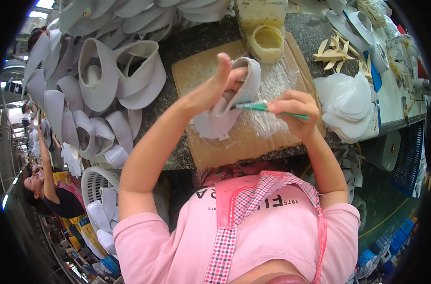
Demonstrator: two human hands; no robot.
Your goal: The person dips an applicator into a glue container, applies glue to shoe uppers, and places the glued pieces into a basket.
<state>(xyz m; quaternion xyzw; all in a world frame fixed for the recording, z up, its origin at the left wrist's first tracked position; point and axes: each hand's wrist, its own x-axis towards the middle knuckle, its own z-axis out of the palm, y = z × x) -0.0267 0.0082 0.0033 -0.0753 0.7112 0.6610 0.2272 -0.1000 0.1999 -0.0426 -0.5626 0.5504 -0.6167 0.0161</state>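
Uppers (98,87) piled left | left hand (207,92): thumb raised apart, fingers inside grey upper (251,81), cannot tell if pinching | upper over cardboard (215,155), brush (254,107) at its edge, brushing apparently midway | right hand (295,110) clamped on brush | white pads (350,106) stacked, seemingly unused

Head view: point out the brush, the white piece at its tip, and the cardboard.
Brush (254,107): head view, green handle.
White piece (252,81): head view, raised band.
Cardboard (225,154): head view, bare lower part.
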